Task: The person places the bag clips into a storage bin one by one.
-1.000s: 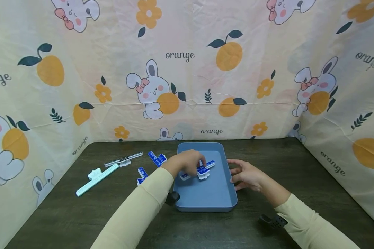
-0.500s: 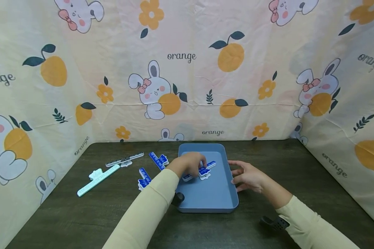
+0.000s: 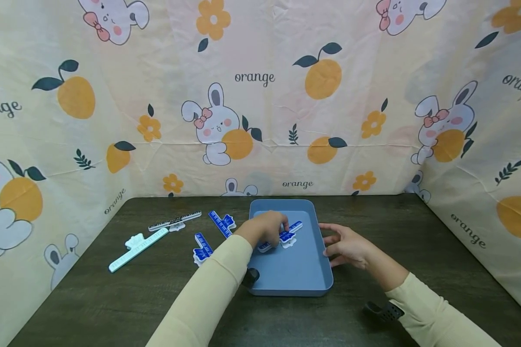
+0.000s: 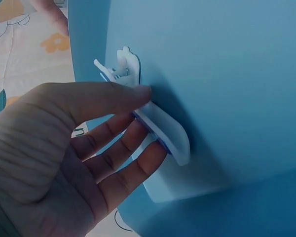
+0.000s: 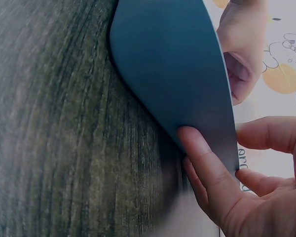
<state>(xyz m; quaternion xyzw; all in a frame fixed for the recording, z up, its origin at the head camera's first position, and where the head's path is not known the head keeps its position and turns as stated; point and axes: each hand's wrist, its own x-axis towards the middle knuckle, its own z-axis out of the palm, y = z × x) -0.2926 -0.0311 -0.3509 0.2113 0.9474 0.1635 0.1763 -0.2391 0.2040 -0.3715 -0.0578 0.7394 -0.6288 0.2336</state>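
Note:
Inside the blue tray (image 3: pixel 295 274), my left hand (image 3: pixel 266 228) pinches a blue-and-white clip (image 3: pixel 288 236) printed like a ruler, low over the tray floor. In the left wrist view the thumb lies on the white side of the clip (image 4: pixel 168 129), and several fingertips sit behind its blue edge. My right hand (image 3: pixel 346 246) rests at the tray's right wall, its fingers spread and lightly bent. In the right wrist view, fingertips touch the outer face of the tray wall (image 5: pixel 172 74).
Left of the tray, two more blue clips (image 3: pixel 221 224) lie on the dark table (image 3: pixel 113 308), the nearer one partly behind my left sleeve. Farther left are a mint-green clip (image 3: pixel 138 249) and a black-and-white clip (image 3: pixel 173 222). A patterned cloth (image 3: pixel 265 111) hangs behind the table.
The head view has shifted slightly. My left forearm has moved a little to the right, uncovering more of the nearer blue clip. Both hands keep their places at the tray.

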